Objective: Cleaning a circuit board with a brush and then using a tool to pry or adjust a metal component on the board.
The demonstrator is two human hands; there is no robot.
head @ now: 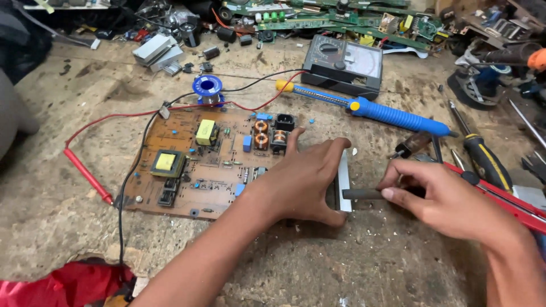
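Head view: a worn, gritty bench [352, 267] seen from above.
Left hand [304, 182]: fingers spread, pressing flat on the right end of a brown circuit board [187, 165] and its pale metal heat-sink strip [343, 185].
Right hand [443, 196]: fingers pressed together, pinching a dark, slim cylindrical tool [364, 194] whose tip meets the strip.
Circuit board: rectangular, lying flat at bench centre, studded with yellow transformers and copper coils.
Nearby: blue plastic desoldering pump [392, 113], grey analogue multimeter [343, 64], solder spool [207, 88], red probe [88, 176].
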